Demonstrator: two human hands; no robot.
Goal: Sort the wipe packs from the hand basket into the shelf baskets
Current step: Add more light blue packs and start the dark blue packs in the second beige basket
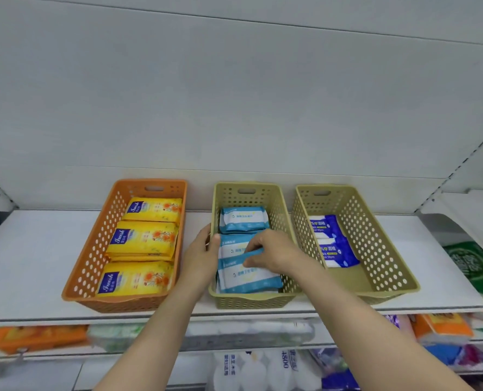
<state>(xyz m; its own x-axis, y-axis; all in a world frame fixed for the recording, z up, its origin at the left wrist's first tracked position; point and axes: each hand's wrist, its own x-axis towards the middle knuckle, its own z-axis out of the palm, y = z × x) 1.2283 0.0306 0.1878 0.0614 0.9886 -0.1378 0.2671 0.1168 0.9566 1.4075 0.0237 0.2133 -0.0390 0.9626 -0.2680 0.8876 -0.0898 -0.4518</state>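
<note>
Nearest the camera, below the shelf edge, lower shelves (262, 338) carry blurred goods: orange packs at both ends and white rolls in the middle. Two bare forearms reach up over them to the white shelf (22, 263), where three perforated baskets stand side by side.

The left hand (199, 256) grips the left rim of the middle olive basket (251, 301), thumb hooked over the wall and fingers outside it. The right hand (274, 253) is inside that basket, fingers curled, pinching the top edge of the front light-blue wipe pack (248, 277). Three such packs show in this basket: the held one, a second (231, 245) partly under the hand, and a third (243, 220) at the back.

To the left, the orange basket (82, 266) holds three yellow wipe packs (142, 239) in a row. To the right, the second olive basket (390, 266) holds two dark-blue wipe packs (334, 246) toward its back half. At the far right edge lies a green package (477, 263).
</note>
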